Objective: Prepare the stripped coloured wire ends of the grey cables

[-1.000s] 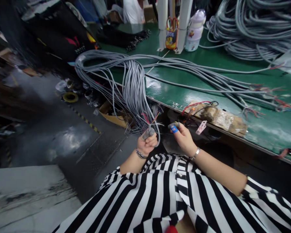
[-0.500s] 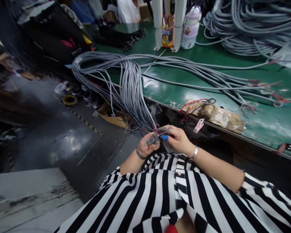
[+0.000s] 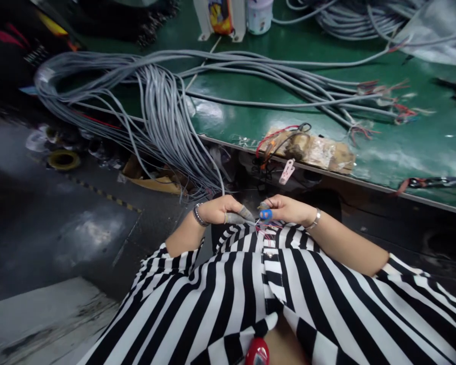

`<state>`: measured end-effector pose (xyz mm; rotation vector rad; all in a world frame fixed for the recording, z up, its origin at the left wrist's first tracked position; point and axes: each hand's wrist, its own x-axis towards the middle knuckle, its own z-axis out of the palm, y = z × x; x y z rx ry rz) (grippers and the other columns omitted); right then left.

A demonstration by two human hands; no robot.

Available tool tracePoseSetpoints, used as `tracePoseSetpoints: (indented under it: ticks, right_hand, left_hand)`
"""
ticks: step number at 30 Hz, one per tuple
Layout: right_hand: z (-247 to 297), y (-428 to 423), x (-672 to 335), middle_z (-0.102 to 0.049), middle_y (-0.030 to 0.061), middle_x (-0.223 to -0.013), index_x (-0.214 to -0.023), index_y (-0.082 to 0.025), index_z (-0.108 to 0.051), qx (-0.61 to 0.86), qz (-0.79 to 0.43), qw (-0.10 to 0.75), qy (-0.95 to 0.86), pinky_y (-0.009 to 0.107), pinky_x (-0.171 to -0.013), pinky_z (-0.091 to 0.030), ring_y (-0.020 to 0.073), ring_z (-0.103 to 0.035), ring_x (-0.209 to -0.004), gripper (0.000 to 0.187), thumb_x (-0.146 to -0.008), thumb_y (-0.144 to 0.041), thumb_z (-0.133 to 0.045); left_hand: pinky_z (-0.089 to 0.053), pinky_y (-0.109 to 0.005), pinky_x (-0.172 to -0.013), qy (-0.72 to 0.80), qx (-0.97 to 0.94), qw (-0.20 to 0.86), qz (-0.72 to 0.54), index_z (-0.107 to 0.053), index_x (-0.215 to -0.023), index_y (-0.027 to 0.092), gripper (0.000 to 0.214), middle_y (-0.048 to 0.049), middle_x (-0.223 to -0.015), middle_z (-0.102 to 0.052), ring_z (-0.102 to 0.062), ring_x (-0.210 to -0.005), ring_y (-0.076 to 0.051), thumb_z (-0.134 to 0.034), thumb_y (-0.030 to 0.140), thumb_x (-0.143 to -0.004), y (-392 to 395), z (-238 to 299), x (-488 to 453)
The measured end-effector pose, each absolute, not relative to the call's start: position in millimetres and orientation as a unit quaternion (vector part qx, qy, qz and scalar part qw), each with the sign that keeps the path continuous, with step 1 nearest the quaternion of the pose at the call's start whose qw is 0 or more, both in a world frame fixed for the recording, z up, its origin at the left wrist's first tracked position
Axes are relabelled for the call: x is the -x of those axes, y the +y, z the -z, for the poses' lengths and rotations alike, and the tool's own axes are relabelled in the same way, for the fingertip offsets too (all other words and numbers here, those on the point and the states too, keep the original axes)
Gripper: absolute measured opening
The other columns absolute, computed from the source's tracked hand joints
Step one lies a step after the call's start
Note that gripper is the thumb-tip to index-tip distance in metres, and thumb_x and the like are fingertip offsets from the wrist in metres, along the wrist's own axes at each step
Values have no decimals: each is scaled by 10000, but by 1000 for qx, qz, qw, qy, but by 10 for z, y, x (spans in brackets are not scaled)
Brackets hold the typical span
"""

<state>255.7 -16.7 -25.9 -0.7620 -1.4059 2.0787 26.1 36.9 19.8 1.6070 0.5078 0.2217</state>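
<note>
The left hand (image 3: 219, 210), its fingertips capped in grey sleeves, is closed around the end of a thin grey round cable (image 3: 217, 178) that drops from the front edge of the glossy green table (image 3: 247, 124), just in front of the person's black-and-white striped shirt (image 3: 247, 289). The right hand (image 3: 286, 208), with a blue sleeve on one fingertip (image 3: 266, 214), is pinched shut on the fine red and blue wire strands (image 3: 261, 227) that fan out of that cable's end, so the two hands sit just beside each other, below the table's front edge. The cable belongs to a thick bundle of grey cables (image 3: 161, 109) that lies across the left part of the table and spills over its front edge. On that edge, right of the bundle, lies a brown tape-wrapped block with red and black leads (image 3: 311, 150), and a small pink clip (image 3: 288, 171) hangs just under it. A white plastic cup (image 3: 259, 10) stands at the far edge.
</note>
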Motion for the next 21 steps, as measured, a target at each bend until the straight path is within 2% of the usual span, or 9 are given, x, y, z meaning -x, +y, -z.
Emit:
tracePoseSetpoints:
  ticks: [3,5,9,14,18,21]
  right_hand:
    - [247,-191,-2648,-416,-69,-523,-608,-147,-507,332,-751,280,-497,190,-454,-249,43,-309,-480,473,-676,-550,-746]
    - [251,-201,-2678,-369,-81,-499,-581,-159,-463,366,-739,303,-478,190,-434,-209,36,-267,-460,491,-660,-546,-755]
    - [287,-215,-2706,-354,-80,-474,-553,-180,-397,430,-707,356,-434,192,-418,-184,34,-259,-441,525,-644,-553,-755]
    - [367,-228,-2795,-363,-79,-465,-566,-173,-447,475,-682,412,-373,191,-403,-155,29,-242,-422,539,-585,-591,-787]
    - [473,-230,-2921,-317,-90,-455,-645,-187,-483,461,-693,467,-297,209,-374,-84,30,-131,-388,548,-672,-700,-673]
    - [498,-204,-2995,-298,-86,-463,-702,-177,-528,423,-720,466,-292,217,-375,-69,37,-86,-391,582,-758,-756,-533]
  left_hand:
    - [-545,-274,-619,214,-724,645,-114,-788,-764,209,294,-117,-714,-741,-703,-649,-237,-814,458,-609,384,-288,-446]
    - [-538,-277,-622,181,-739,644,-82,-787,-758,216,260,-125,-720,-738,-699,-644,-238,-803,442,-630,415,-349,-543]
    - [-512,-276,-609,164,-770,614,-61,-787,-766,236,195,-122,-694,-721,-679,-627,-233,-791,394,-652,502,-449,-643]
    - [-485,-290,-684,164,-763,625,-13,-786,-887,230,211,-132,-758,-719,-670,-703,-237,-774,213,-676,550,-466,-581]
    - [-482,-303,-704,216,-711,665,-79,-784,-812,203,207,-127,-739,-709,-659,-707,-239,-790,121,-622,530,-482,-498]
    - [-479,-308,-681,243,-698,655,-156,-780,-787,210,192,-105,-725,-709,-645,-683,-227,-798,125,-616,506,-503,-517]
